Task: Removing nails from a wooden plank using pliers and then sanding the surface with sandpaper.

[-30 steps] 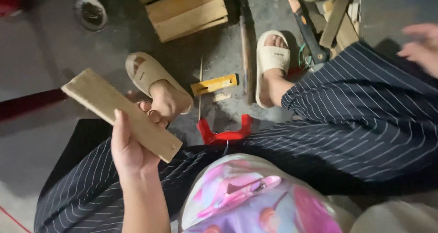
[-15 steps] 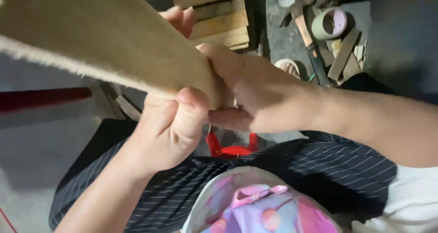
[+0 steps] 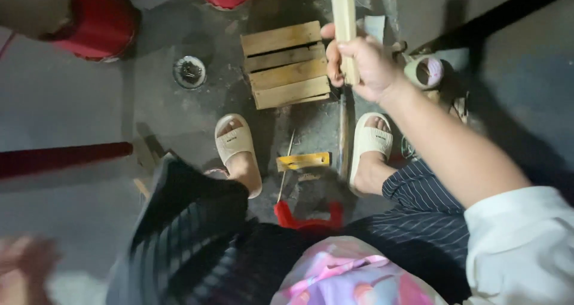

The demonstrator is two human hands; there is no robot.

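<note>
My right hand (image 3: 363,63) is stretched forward, gripping a pale wooden slat (image 3: 344,18) that stands nearly upright and runs off the top of the view. It hovers just right of a small slatted wooden pallet piece (image 3: 286,63) lying on the floor. My left hand (image 3: 24,268) is a blur at the bottom left corner, beside my knee, and nothing is visible in it. My feet in cream slippers (image 3: 238,149) rest on the dark floor.
A yellow tool (image 3: 304,160) and a red-handled saw (image 3: 308,216) lie between my feet. A round tin of nails (image 3: 190,72) sits left of the pallet piece. Red stools (image 3: 98,21) stand at the back. A tape roll (image 3: 424,72) and wood scraps lie at the right.
The slat has passed from my left hand, via both hands close to the camera, into my right hand alone, which reached forward. My left hand dropped to the lower left.
</note>
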